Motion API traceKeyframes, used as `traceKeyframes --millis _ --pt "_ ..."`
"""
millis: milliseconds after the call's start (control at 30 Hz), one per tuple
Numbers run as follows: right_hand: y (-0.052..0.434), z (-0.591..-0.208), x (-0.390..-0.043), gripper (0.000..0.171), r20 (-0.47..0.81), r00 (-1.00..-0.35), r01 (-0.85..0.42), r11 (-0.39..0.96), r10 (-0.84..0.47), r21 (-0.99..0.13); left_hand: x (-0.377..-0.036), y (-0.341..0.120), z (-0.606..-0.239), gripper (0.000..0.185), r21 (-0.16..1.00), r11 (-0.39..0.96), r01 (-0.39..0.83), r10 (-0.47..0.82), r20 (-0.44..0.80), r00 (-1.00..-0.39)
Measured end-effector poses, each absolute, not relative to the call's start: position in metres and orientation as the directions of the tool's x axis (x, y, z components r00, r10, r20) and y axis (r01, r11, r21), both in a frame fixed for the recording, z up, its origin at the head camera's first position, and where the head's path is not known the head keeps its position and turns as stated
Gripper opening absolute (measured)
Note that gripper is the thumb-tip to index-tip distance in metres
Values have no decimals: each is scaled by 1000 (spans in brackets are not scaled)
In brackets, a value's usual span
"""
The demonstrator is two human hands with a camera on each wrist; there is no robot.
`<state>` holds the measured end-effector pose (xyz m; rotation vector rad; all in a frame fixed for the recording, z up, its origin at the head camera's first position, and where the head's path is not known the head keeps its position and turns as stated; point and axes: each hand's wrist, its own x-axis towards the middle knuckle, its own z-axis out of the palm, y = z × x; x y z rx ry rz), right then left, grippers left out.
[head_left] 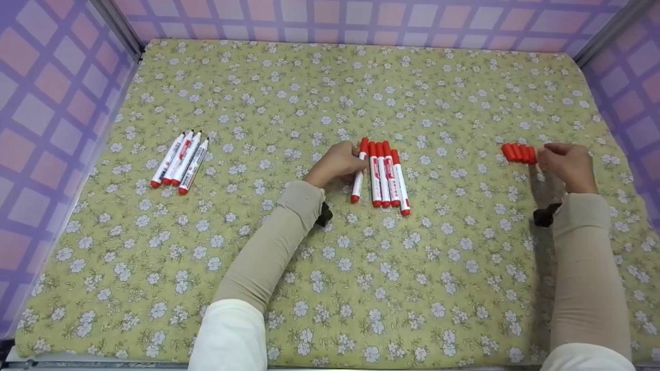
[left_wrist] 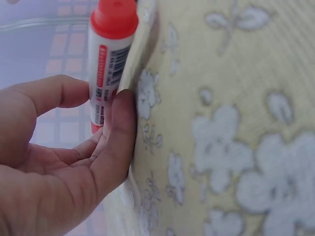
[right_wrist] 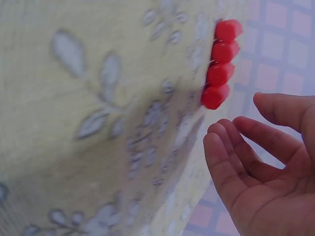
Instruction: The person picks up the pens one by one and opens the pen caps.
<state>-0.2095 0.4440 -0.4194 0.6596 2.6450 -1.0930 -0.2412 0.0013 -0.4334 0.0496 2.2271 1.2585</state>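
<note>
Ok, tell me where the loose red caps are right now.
In the head view the loose red caps lie in a row on the right side of the floral cloth, just left of the right hand, which hovers beside them.

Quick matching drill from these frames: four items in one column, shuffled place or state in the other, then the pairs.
1. left hand
2. right hand
3. loose red caps
4. uncapped markers

A. in a row near the mat's right edge
B. grouped on the mat's left side
C. grips a capped marker
D. empty, fingers relaxed beside the caps

Pairs: 1-C, 2-D, 3-A, 4-B
</note>
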Motion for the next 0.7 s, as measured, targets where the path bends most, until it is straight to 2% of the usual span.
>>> traceKeyframes --millis 167,400,700 --pt "435 -411 -211 74 -305 -905 426 638 298 -642 -245 -5 -434 8 823 495 -277 350 -481 -804" --pt "416 -401 -211 68 -215 -951 310 683 223 -661 -246 -13 -432 29 854 373 -361 332 -487 -808" --pt "380 -379 -213 63 -169 -979 198 716 113 -669 -245 -24 -422 33 878 331 -346 350 -455 -819"
